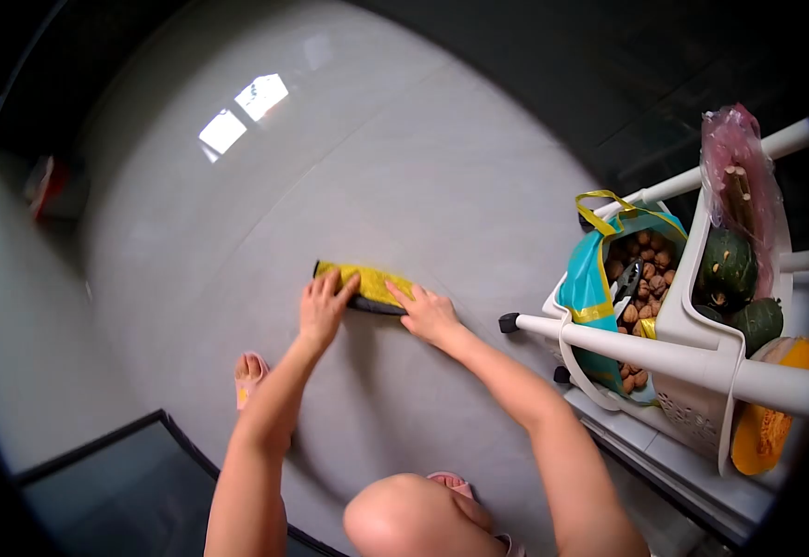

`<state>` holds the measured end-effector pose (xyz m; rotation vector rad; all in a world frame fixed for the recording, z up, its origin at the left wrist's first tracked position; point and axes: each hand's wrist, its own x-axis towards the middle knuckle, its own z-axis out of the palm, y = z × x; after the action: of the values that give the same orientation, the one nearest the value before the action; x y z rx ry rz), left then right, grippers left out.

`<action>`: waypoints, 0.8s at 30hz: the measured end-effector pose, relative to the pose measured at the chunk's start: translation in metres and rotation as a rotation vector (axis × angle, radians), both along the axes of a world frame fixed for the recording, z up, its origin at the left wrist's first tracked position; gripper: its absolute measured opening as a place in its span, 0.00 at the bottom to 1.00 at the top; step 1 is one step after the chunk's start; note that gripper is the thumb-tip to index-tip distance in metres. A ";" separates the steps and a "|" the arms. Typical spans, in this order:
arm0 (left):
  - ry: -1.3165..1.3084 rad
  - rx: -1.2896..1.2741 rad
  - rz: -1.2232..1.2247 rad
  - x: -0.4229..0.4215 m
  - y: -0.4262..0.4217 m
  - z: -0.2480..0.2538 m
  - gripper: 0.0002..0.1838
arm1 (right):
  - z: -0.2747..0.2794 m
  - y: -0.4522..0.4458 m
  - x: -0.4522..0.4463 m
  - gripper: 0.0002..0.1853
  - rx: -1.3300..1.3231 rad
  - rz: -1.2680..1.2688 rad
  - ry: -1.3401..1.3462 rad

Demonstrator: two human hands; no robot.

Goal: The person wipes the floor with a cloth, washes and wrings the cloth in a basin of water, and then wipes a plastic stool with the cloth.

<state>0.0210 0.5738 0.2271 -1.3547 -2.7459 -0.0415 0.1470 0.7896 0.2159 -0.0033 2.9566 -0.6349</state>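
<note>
A folded cloth (374, 286), yellow on top with a dark grey underside showing at its lower edge, is at the grey tiled floor in front of me. My left hand (323, 311) grips its left part, fingers over the yellow face. At the cloth's right end, my right hand (428, 314) holds on with the index finger stretched across the top; its other fingers are partly hidden. Whether the cloth is pressed flat or slightly lifted I cannot tell.
To the right stands a white rack (646, 357) with a turquoise bag (587, 288) of walnuts (644, 278), green squashes (730, 265) and a cut orange pumpkin (765, 432). A dark-framed glass panel (126, 492) is lower left. Pink slippers (252, 364) are on my feet.
</note>
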 end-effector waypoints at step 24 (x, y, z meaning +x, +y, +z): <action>-0.375 0.244 0.001 0.044 0.007 0.010 0.13 | 0.021 -0.153 0.071 0.47 -0.082 -0.451 -0.288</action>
<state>0.0647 0.5805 0.2374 -1.3970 -2.9028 -0.6723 0.2178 0.6361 0.2373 0.7012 2.6562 -0.7322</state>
